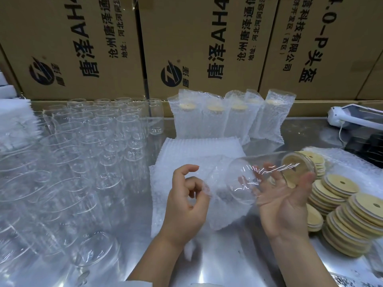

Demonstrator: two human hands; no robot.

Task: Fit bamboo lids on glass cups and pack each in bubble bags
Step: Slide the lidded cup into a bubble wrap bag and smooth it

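**LOCATION: WAREHOUSE PACKING STATION**

I work at a packing bench in a warehouse or stockroom. Identifying features are as follows.

The stainless-steel bench top (228, 255) in front of me is backed by a wall of large cardboard cartons (78, 44). Each carton is printed with a company logo and Chinese text.

On my left, identical empty glass cups (93, 131) stand in dense rows, in batch quantity. On my right, bamboo lids (342, 204) with centre holes lie in several leaning stacks.

A pile of flat bubble bags (196, 150) lies at the centre of the bench. Behind the pile, five bagged cups (228, 117), each fitted with a lid, stand upright in a row in front of the cartons.
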